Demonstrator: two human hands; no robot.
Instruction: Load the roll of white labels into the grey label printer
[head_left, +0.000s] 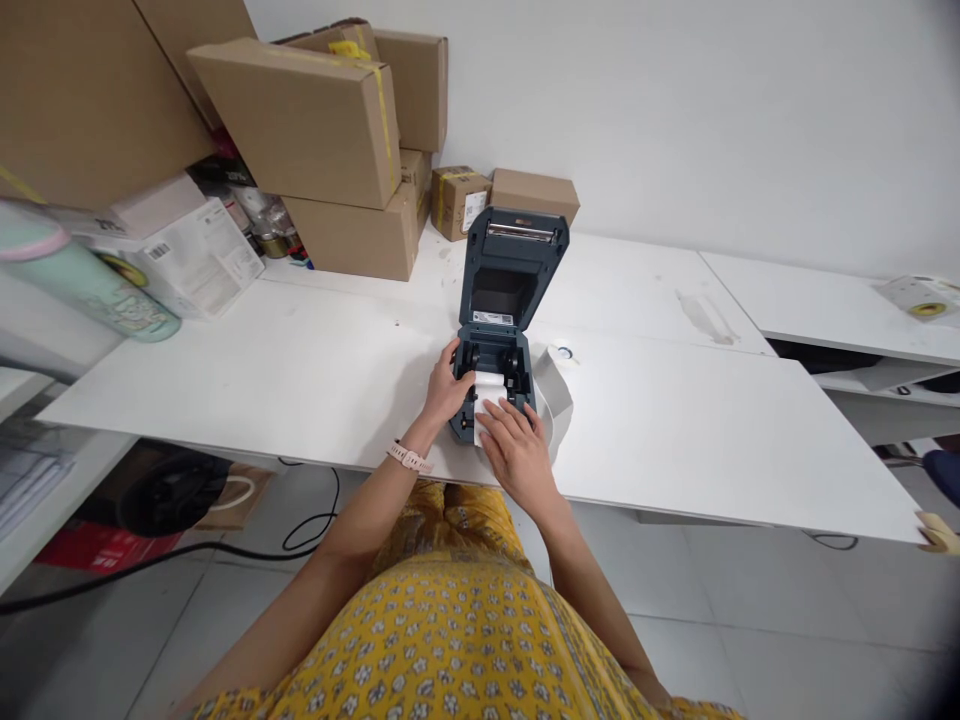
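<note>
A dark grey label printer point(501, 330) stands on the white table point(300, 380) with its lid tilted up and back. A white paper roll point(490, 381) lies in its open bay, and a strip of paper runs toward the front. My left hand point(446, 385) rests on the printer's left side, fingers curled against the edge by the roll. My right hand point(516, 448) lies over the front of the printer, fingers stretched flat on the paper strip. A white band of label backing point(553, 398) curls out on the printer's right side.
Cardboard boxes point(315, 120) are stacked at the back left, with a white carton point(195, 255) and a green bottle point(82, 280) beside them. A second white table point(825, 300) at right carries a tape roll point(926, 297). Cables point(300, 530) trail on the floor under the table.
</note>
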